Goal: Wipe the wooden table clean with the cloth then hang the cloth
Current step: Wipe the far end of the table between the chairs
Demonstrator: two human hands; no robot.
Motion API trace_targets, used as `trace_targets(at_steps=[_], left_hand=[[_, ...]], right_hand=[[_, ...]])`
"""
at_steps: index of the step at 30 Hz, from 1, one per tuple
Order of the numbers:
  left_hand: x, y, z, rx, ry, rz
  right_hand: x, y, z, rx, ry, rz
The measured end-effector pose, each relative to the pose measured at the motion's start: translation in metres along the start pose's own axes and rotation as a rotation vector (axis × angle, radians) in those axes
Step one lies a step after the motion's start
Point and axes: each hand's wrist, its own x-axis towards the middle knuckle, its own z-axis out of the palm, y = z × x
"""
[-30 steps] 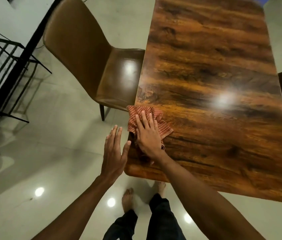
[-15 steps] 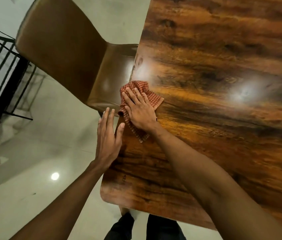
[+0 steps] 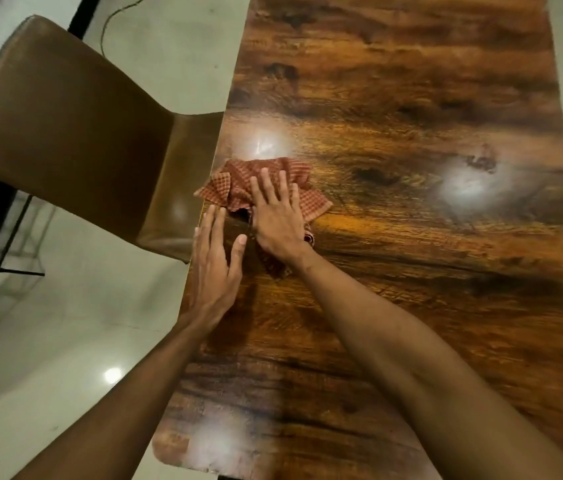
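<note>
Cloth (image 3: 235,183) slid farther up table (image 3: 394,98) under flat right hand (image 3: 278,221); left hand (image 3: 214,268) flat alongside.

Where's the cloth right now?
In the head view, the cloth lies on the wooden table near its left edge, beside the brown chair, pressed under the right hand.
</note>
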Motion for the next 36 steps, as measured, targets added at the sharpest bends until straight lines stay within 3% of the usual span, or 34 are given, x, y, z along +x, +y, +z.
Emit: trace_targets(at_steps=[5,12,15,17,21,26,30,34,36], left_hand=[[0.021,-0.006,-0.003,-0.021,0.046,0.011],[0.048,-0.034,-0.008,-0.038,0.079,0.002],[0.046,-0.036,-0.005,-0.05,0.063,-0.011],[0.044,-0.032,-0.002,-0.062,0.051,-0.006],[0.044,-0.012,0.006,-0.06,0.031,0.027],[0.037,0.029,0.033,-0.06,-0.02,0.095],[0.018,0.066,0.061,-0.037,-0.067,0.157],[-0.01,0.109,0.094,0.012,-0.082,0.18],[-0.028,0.132,0.112,0.019,-0.088,0.199]], right_hand=[[0.033,-0.022,0.006,-0.151,-0.052,-0.244],[0.085,-0.034,-0.005,-0.09,-0.025,-0.078],[0.057,-0.033,0.0,-0.136,-0.037,-0.167],[0.046,-0.012,-0.007,-0.146,-0.016,-0.183],[0.035,0.034,-0.028,-0.036,0.059,0.136],[-0.017,0.073,-0.032,-0.129,0.018,-0.062],[-0.058,0.146,-0.055,-0.045,0.122,0.264],[-0.113,0.182,-0.058,-0.148,0.061,0.075],[-0.136,0.223,-0.067,-0.146,0.075,0.103]])
